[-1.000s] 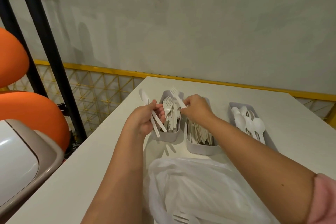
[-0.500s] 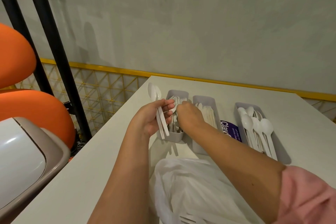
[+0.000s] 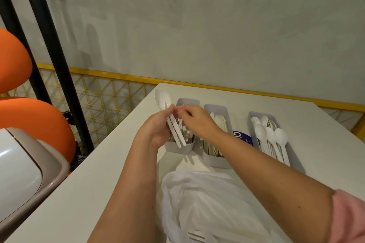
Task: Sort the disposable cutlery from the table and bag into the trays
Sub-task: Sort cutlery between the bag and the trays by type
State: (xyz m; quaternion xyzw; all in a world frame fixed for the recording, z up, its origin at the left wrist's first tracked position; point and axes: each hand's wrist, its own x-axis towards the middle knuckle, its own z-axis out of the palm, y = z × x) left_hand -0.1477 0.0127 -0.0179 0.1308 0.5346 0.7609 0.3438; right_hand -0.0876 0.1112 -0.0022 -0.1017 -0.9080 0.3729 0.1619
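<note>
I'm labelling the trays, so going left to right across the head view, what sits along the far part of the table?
Spoons held in the left hand → fork tray → knife tray → purple card → spoon tray.

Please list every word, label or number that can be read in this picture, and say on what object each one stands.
"Cl": large white letters on the purple card lying on the table between the middle tray and the right tray; the right forearm covers the rest of the word.
Small white print on the same card: too small to read.
No other text is visible.
</note>
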